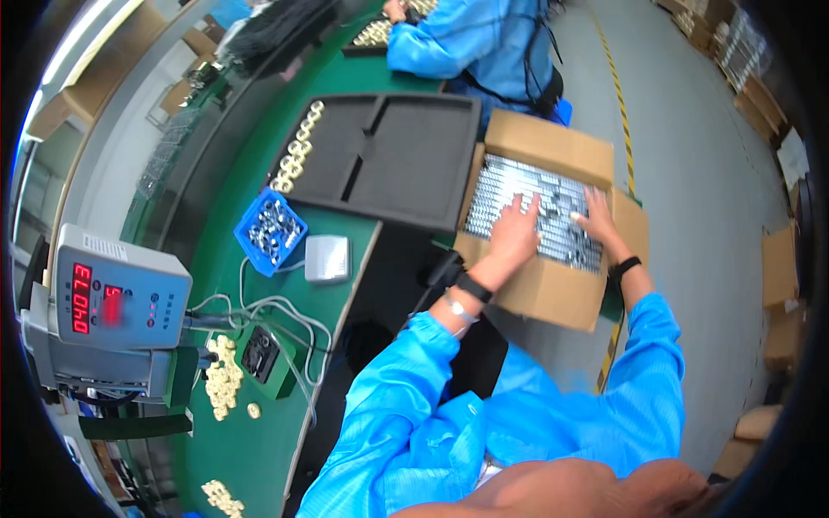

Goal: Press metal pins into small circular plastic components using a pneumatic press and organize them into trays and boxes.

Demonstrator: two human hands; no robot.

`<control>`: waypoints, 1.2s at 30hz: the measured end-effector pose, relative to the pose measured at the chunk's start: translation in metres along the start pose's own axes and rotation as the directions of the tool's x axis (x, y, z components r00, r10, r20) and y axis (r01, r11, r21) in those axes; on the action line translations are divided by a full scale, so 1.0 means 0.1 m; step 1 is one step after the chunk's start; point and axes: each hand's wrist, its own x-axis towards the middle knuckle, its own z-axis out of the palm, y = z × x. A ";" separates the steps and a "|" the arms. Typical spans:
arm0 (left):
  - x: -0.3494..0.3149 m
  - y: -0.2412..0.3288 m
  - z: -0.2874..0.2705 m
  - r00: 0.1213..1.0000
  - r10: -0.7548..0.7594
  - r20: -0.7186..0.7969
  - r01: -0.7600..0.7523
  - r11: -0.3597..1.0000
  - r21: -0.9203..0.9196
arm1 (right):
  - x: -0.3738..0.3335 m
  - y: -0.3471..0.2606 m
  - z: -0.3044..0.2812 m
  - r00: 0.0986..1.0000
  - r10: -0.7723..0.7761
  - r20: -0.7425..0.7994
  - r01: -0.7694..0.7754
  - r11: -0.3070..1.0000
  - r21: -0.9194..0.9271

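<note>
My left hand [515, 235] rests on rows of small shiny metal parts [509, 177], which are packed tightly in an open cardboard box [548, 293]. Its fingers are stretched out. At the right side of the same box, my right hand [599, 223] lies over the parts with thumb and fingers spread. Both hands seem to touch the top layer, and neither visibly grips a part. Between the hands the rows look uneven. Blue sleeves and dark wristbands cover parts of my arms.
Left of the box, a black divided tray [423, 164] holds cream ring-shaped parts [298, 155]. On the green bench [259, 462] are a blue bin [269, 268] of metal pieces, a white pedal-like block [328, 258], cables and a digital-display device [125, 289]. A person [471, 52] in blue works beyond.
</note>
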 end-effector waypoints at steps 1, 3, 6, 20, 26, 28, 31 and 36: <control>0.19 0.03 0.16 0.998 -0.041 0.041 0.040 0.999 0.029 | 0.08 0.05 0.08 1.000 0.006 0.015 -0.006 1.000 -0.001; 0.52 -0.20 0.58 0.989 -0.143 0.042 0.132 0.972 0.193 | 0.29 -0.23 0.14 1.000 -0.007 0.029 0.007 1.000 -0.015; 0.77 -0.19 0.90 0.973 -0.177 0.150 0.148 0.971 0.189 | 0.31 -0.53 -0.04 0.998 0.017 0.063 -0.006 0.987 -0.163; 1.04 -0.19 1.53 0.984 0.164 -0.068 -0.160 0.985 0.062 | 0.28 -0.43 -0.22 0.976 -0.194 -0.095 0.166 0.955 -0.246; 1.12 -0.16 1.46 0.935 0.341 -0.101 -0.344 0.939 -0.017 | 0.11 -0.42 -0.30 0.974 -0.224 -0.037 0.218 0.968 -0.125; 1.16 -0.16 1.45 0.924 0.378 -0.056 -0.382 0.916 -0.124 | 0.07 -0.31 -0.26 0.965 -0.261 -0.036 0.255 0.960 -0.120; 1.22 -0.22 1.55 0.918 0.391 -0.068 -0.397 0.903 -0.166 | 0.10 -0.23 -0.29 0.962 -0.259 0.082 0.264 0.963 -0.056; 1.24 -0.20 1.43 0.953 0.302 0.033 -0.280 0.916 -0.286 | -0.15 -0.45 -0.52 0.913 -0.280 0.296 0.326 0.938 -0.118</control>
